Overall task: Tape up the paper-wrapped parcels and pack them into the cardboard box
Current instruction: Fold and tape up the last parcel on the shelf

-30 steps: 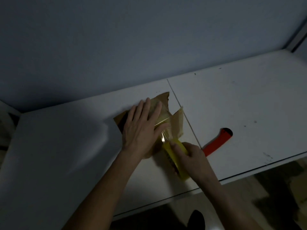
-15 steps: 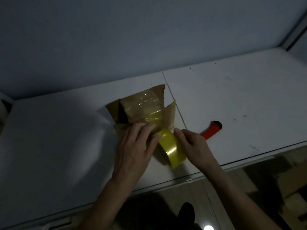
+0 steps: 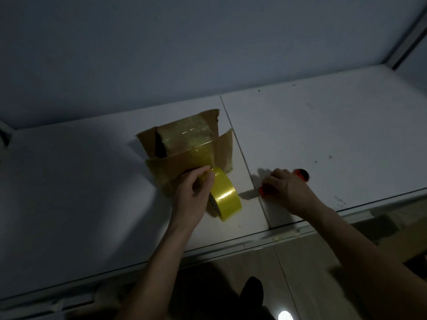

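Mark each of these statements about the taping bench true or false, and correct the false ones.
1. The left hand pinches the yellow tape roll. True.
2. The right hand rests on the parcel. False: it is on the orange utility knife, apart from the parcel.
3. The roll lies against the parcel's near side. True.
4. The knife lies left of the seam in the white table. False: it lies right of it.
5. The parcel sits inside a cardboard box. False: it sits on the table.
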